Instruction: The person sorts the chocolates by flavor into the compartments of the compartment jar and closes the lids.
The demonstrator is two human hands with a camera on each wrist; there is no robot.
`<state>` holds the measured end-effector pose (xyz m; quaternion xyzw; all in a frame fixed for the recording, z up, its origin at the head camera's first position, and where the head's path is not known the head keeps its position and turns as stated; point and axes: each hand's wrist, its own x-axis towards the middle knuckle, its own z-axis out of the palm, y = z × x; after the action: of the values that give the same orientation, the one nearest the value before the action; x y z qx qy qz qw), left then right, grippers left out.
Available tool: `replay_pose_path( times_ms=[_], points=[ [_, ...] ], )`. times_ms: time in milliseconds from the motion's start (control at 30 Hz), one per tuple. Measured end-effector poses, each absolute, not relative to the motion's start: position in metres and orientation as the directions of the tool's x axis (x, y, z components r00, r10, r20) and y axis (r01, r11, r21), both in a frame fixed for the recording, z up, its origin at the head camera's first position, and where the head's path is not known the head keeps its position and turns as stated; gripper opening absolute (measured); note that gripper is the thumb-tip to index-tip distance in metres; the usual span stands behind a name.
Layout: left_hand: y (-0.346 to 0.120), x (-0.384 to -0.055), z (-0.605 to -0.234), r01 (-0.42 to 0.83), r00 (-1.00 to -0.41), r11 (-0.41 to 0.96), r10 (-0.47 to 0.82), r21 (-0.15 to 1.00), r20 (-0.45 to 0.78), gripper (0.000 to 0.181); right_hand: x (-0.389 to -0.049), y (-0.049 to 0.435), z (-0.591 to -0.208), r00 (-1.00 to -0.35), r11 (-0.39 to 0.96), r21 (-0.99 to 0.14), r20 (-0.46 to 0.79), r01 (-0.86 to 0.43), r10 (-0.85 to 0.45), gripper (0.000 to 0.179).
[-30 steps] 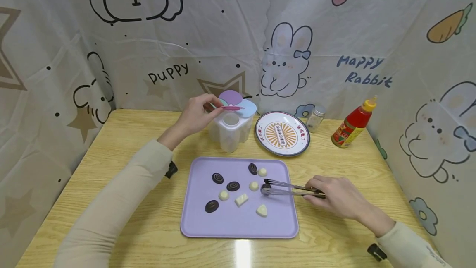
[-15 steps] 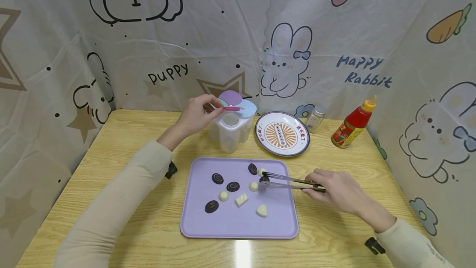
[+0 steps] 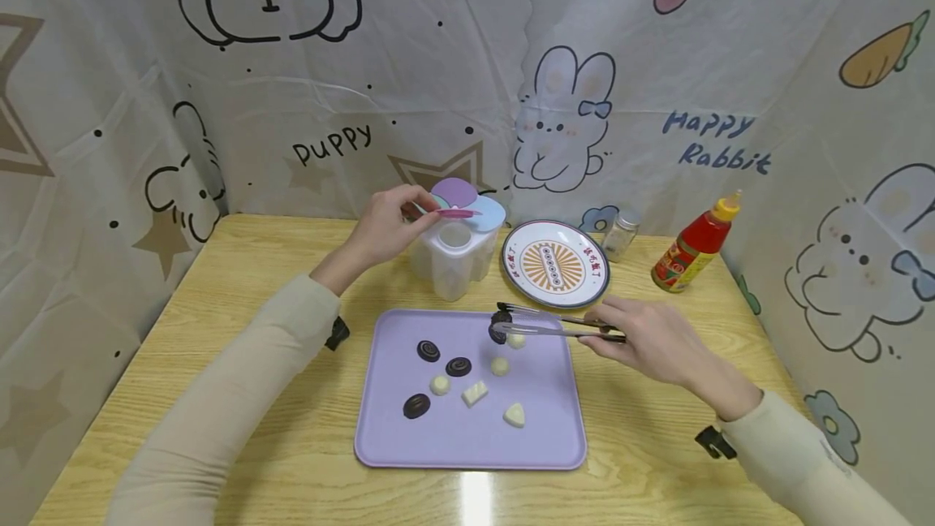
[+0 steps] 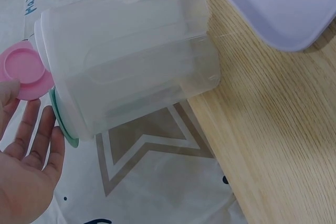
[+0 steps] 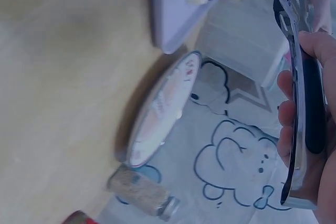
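Observation:
My left hand (image 3: 387,222) pinches the pink flip lid (image 4: 25,69), holding it raised over the uncovered mouth of one compartment of a translucent container (image 3: 451,270). Its green lid (image 4: 64,121) lies beside my fingers in the left wrist view. My right hand (image 3: 653,343) grips metal tongs (image 5: 314,108) with dark handles. Between the tong tips sits a dark chocolate (image 3: 500,318), held over the top edge of the lilac tray (image 3: 467,449); it overlaps another dark piece in the head view. Dark oval chocolates (image 3: 416,406) and white chocolates (image 3: 475,394) are scattered on the tray.
Right of the container lies a round patterned plate (image 3: 555,264), tilted up at the back. Beyond it stand a small glass jar (image 3: 620,234) and a red sauce bottle (image 3: 690,246) with a yellow cap. A printed cloth (image 3: 351,88) hangs behind the wooden table (image 3: 277,428).
My right hand has moved up and left with the tongs, carrying the dark chocolate from the tray's right side toward its top edge. My left hand keeps the pink lid in place.

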<state>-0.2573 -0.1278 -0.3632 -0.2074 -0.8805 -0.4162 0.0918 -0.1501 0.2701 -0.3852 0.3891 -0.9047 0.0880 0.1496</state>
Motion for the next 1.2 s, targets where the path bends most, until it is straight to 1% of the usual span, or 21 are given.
replay_pose_path(
  times_ms=[200, 533, 833, 933, 1200],
  points=[
    [-0.128, -0.257, -0.362, 0.439, -0.899, 0.574, 0.291, 0.691, 0.329, 0.013, -0.169, 0.257, -0.371, -0.606, 0.660, 0.007, 0.389, -0.751, -0.694, 0.020],
    [-0.127, -0.258, -0.362, 0.433, -0.901, 0.581, 0.287, 0.690, 0.324, 0.013, -0.198, 0.237, -0.356, -0.580, 0.660, 0.021, 0.458, -0.751, -0.674, 0.023],
    [-0.128, -0.258, -0.363, 0.434, -0.901, 0.580, 0.289, 0.689, 0.325, 0.013, -0.220, 0.221, -0.350, -0.520, 0.621, 0.030, 0.518, -0.783, -0.679, 0.022],
    [-0.128, -0.258, -0.362, 0.434, -0.901, 0.578, 0.288, 0.691, 0.325, 0.013, -0.226, 0.217, -0.348, -0.521, 0.619, 0.018, 0.520, -0.785, -0.676, 0.022],
    [-0.128, -0.261, -0.363, 0.438, -0.899, 0.577, 0.283, 0.690, 0.334, 0.012, -0.237, 0.210, -0.348, -0.555, 0.640, 0.010, 0.488, -0.768, -0.674, 0.023]
  ],
)
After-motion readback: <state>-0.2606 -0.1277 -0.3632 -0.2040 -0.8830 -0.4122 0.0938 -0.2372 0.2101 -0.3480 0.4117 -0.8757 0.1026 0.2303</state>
